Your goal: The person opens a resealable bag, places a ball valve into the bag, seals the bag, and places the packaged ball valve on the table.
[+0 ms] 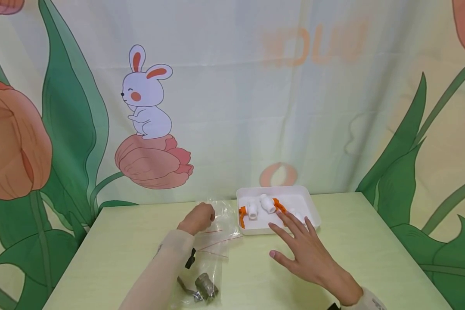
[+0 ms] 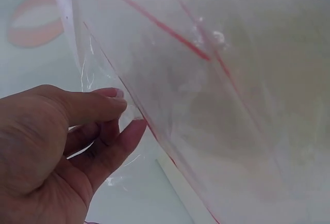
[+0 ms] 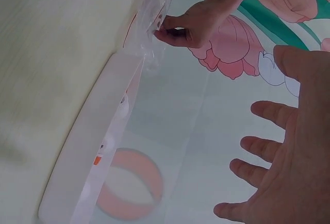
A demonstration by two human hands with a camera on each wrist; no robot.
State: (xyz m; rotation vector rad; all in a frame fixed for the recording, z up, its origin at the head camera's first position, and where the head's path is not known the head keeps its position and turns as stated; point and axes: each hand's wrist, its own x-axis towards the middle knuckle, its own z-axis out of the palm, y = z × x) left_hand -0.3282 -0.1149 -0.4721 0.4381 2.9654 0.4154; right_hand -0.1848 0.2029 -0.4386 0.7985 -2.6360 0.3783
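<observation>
My left hand [image 1: 199, 218] pinches the edge of a clear zip bag [image 1: 225, 215] between thumb and fingertips. In the left wrist view the bag [image 2: 206, 115] has red seal lines, and the fingertips of the left hand [image 2: 46, 131] meet beside one line. Open and spread, the right hand [image 1: 308, 254] hovers near the front right of a white tray [image 1: 314, 217], holding nothing. Inside lie a white plastic valve [image 1: 252, 211] with an orange lever and another white valve [image 1: 267, 203]; the hand partly hides more behind its fingers.
Near the table's front, left of the middle, a grey metal valve [image 1: 206, 286] with a lever lies in a clear bag [image 1: 215, 269]. The table [image 1: 139, 241] ends at the back against a printed curtain [image 1: 232, 129] with a rabbit and tulips.
</observation>
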